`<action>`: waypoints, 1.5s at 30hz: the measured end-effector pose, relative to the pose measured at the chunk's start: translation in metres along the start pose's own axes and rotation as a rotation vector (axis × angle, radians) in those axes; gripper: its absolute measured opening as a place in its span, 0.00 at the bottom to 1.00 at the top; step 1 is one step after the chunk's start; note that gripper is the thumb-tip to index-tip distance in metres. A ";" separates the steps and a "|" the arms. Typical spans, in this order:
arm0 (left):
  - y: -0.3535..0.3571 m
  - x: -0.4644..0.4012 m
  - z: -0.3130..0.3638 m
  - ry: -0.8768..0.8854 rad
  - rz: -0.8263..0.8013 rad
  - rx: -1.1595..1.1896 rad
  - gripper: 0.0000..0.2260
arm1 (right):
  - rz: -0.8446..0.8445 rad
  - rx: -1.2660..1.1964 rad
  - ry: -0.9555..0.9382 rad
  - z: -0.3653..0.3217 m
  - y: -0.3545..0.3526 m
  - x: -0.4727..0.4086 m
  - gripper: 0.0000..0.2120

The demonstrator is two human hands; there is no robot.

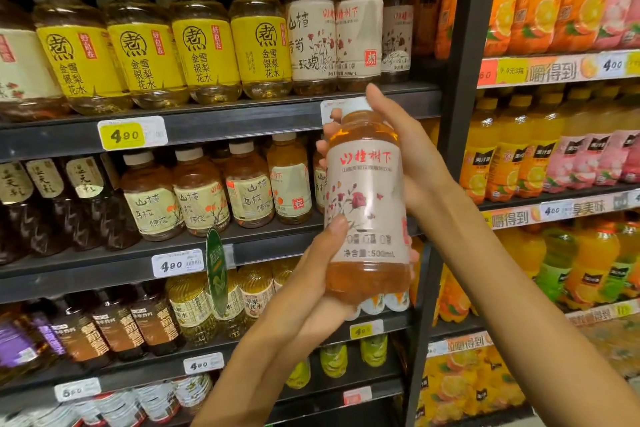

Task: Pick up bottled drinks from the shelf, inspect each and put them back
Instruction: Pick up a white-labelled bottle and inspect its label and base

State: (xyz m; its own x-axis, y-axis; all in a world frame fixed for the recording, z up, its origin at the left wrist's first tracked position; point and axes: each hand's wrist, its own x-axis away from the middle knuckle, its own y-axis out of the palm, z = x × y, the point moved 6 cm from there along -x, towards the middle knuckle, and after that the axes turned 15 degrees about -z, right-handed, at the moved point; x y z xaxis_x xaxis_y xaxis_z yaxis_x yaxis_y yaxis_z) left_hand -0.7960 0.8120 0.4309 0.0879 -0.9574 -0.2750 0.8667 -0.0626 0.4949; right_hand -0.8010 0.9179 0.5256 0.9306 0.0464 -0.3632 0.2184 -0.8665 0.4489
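Nearest the camera, two bare forearms reach up from the lower edge toward one bottle. On the left, the left hand (pixel 311 274) is wrapped around the lower part of the hawthorn rose tea bottle (pixel 367 204), with the thumb pressed on the front of the label and the palm cupped under the base. To the right, the right hand (pixel 398 149) is curled around the shoulder and neck from behind, with fingertips showing past the bottle's left edge near the white cap.

The bottle is held upright in mid-air in front of the shelf edge (pixel 242 125), well apart from its row, with the label turned to the viewer. The inspection step is judged to be under way. It would be done well if the base is kept supported by the lower hand while the bottle is turned slowly by the upper one, so that the back of the label and the cap seal can be read without the thumb covering the print.

Amber liquid is seen above and below a pale cream label, on which red characters, a rose sketch and a 500 mL mark are printed. Matching bottles (pixel 332 28) stand on the top shelf just above, where a return slot is presumably to be found.
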 end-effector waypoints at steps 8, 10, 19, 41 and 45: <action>-0.014 0.004 0.014 -0.009 0.189 -0.669 0.29 | 0.255 0.605 -0.139 -0.024 0.002 0.012 0.17; -0.012 0.005 0.013 0.016 0.160 -0.551 0.30 | 0.168 0.537 -0.107 -0.022 0.007 0.011 0.21; 0.014 -0.004 0.006 -0.016 -0.089 -0.013 0.36 | -0.038 0.049 -0.093 -0.014 0.022 0.001 0.15; 0.018 0.008 0.011 -0.044 -0.129 0.534 0.31 | 0.174 -0.091 0.191 0.047 -0.020 0.013 0.16; -0.009 0.016 0.014 -0.092 0.077 0.002 0.37 | 0.163 0.255 -0.036 0.019 -0.018 0.009 0.12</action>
State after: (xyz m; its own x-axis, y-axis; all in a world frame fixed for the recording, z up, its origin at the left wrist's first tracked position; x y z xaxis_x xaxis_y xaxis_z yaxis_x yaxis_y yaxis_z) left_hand -0.8094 0.7933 0.4336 0.1083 -0.9813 -0.1592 0.8583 0.0115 0.5130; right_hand -0.8020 0.9245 0.4992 0.9352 -0.1169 -0.3343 -0.0178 -0.9582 0.2855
